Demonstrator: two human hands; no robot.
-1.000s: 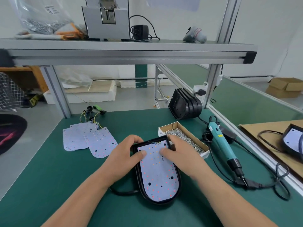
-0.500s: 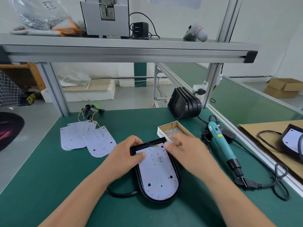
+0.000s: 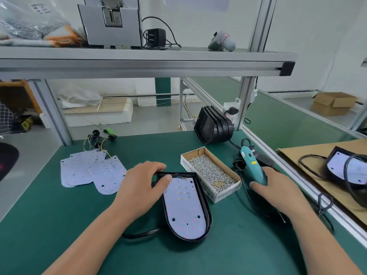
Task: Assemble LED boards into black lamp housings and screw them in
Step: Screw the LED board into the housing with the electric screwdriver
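The black lamp housing (image 3: 207,205) is lying flat on the green bench mat (image 3: 59,225), in the middle of the bench just in front of the person, with its rounded end pointing toward them. An LED board (image 3: 184,207) is sitting inside it, filling the tray almost to the rim, with thin wires showing at its far, square end. A black cable (image 3: 139,234) is trailing out from under the housing at 8 o'clock.

The left hand (image 3: 139,187) is holding the housing's far left corner. Its fingers are curling over the far rim and its thumb is pressing down on the board's corner.

At 2 o'clock, just beside the housing's right wall, an open cardboard box (image 3: 224,195) is standing. Small silver screws (image 3: 208,169) are covering most of its bottom. I cannot tell whether the box and housing are touching.

Beyond the box at 3 o'clock, the right hand (image 3: 278,191) is wrapping its fingers round the teal electric screwdriver (image 3: 251,165). The hand is hiding the tool's tip, and I cannot tell whether the tool is resting on the mat.

At 10 o'clock, loose LED boards (image 3: 93,171) are lying overlapped, their coloured wires (image 3: 97,139) bunching at the far end. At 1 o'clock, a stack of housings (image 3: 213,126) is standing on edge by the frame post. Far out at 3 o'clock, a second housing (image 3: 337,155) with a board in it is resting on a cardboard sheet (image 3: 294,155). On the overhead shelf (image 3: 139,62), a clear bag (image 3: 29,22) is holding small metal parts.
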